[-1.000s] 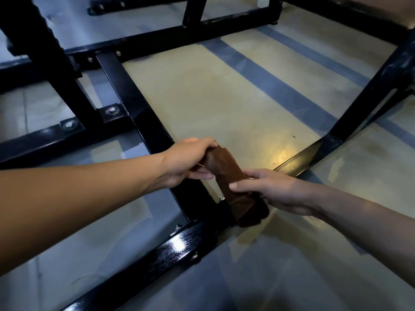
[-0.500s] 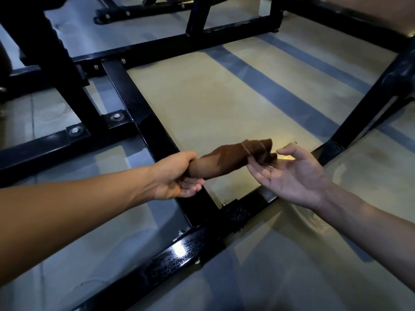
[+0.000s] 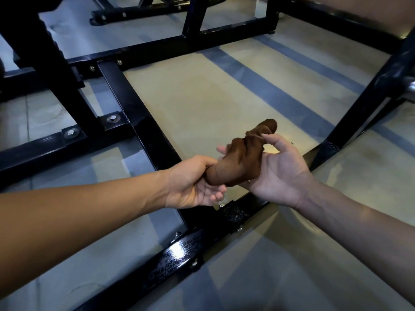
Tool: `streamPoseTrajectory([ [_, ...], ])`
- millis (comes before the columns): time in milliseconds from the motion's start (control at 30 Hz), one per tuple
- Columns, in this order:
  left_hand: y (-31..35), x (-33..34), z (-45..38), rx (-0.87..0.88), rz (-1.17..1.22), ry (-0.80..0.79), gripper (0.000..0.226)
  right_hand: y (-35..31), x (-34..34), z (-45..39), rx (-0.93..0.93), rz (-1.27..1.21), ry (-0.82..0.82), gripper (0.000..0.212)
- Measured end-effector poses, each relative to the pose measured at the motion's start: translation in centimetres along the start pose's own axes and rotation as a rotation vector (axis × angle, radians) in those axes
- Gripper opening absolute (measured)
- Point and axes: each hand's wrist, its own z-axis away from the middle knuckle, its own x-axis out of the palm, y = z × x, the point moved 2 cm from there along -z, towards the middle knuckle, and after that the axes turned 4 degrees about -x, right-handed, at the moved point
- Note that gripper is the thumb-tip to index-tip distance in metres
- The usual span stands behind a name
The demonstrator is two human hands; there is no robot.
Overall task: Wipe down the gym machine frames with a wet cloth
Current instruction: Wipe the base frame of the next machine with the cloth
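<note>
— Both hands on the cloth? How do they lie?

— From the head view, yes. Left hand (image 3: 197,182) has its fingers curled round the near end of the brown cloth (image 3: 242,161), which is rolled into a thick twist. Right hand (image 3: 276,169) lies palm up under the far part, thumb pinching it near the top; the cloth's tip sticks out beyond that thumb.

— Is the cloth touching the machine frame?

— No, it is held in the air above the pale floor (image 3: 202,104), apart from the black frame (image 3: 139,122).

— What lies around the hands?

— Directly below them a glossy frame rail (image 3: 179,252) runs slantwise, meeting a crossbar that runs away past the left hand. Bolted plates (image 3: 113,119) sit beyond the left forearm. A slanted black post (image 3: 359,104) rises beyond the right hand. Grey stripes (image 3: 280,97) cross the floor. Something shiny at the right edge, perhaps a bar end; too cut off to tell.
</note>
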Motion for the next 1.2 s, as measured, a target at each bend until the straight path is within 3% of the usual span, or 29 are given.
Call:
streamPoseTrajectory([
  [100, -0.4, 0.3, -0.2, -0.043, -0.070, -0.030, 0.038, -0.3, 0.5, -0.2, -0.110, 0.031, 0.091, 0.043],
  [167, -0.6, -0.3, -0.9, -0.027, -0.289, 0.075, 0.046, -0.3, -0.1, -0.4, -0.201, 0.180, 0.236, 0.032],
  [233, -0.8, -1.6, -1.7, 0.132, -0.668, 0.312, 0.038, -0.5, -1.9, -0.1, -0.335, 0.534, 0.426, 0.031],
  [300, -0.9, -3.8, -2.3, 0.369, -1.154, 0.530, 0.026, -0.7, -3.8, 1.0, -0.472, 1.084, 0.538, 0.034],
  [367, -1.4, -5.5, -2.4, 0.460, -1.542, 0.556, 0.033, 0.0, -5.5, 2.3, -0.533, 1.495, 0.525, 0.037],
  [433, -2.1, -6.7, -2.3, 0.454, -1.761, 0.527, 0.046, 2.0, -6.0, 3.3, -0.547, 1.634, 0.471, 0.032],
  [500, -2.7, -7.1, -1.9, 0.436, -1.827, 0.482, 0.057, 4.8, -5.3, 3.8, -0.662, 1.737, 0.389, 0.023],
  [600, -3.4, -7.7, -1.5, 0.409, -1.836, 0.450, 0.065, 9.6, -2.7, 3.5, -0.932, 1.858, 0.195, 0.036],
  [733, -3.8, -8.5, -1.7, 0.412, -1.833, 0.463, 0.068, 15.0, -1.6, 1.4, -1.019, 2.218, -0.171, 0.038],
  [800, -4.0, -8.5, -1.9, 0.425, -1.821, 0.471, 0.068, 14.3, -3.1, 0.8, -1.031, 2.237, -0.100, 0.037],
  [900, -4.4, -8.5, -2.4, 0.463, -1.813, 0.457, 0.067, 9.7, -7.1, 1.0, -1.022, 2.254, 0.133, 0.033],
  [1067, -4.6, -8.4, -3.4, 0.512, -1.861, 0.405, 0.074, -0.8, -13.7, 0.3, -0.721, 2.209, 0.664, 0.039],
  [1133, -4.4, -7.9, -3.5, 0.496, -1.844, 0.390, 0.072, -2.3, -14.1, -0.4, -0.615, 2.117, 0.749, 0.045],
  [1200, -4.3, -7.4, -3.4, 0.497, -1.791, 0.404, 0.065, -0.7, -13.0, -0.4, -0.671, 2.048, 0.697, 0.048],
])
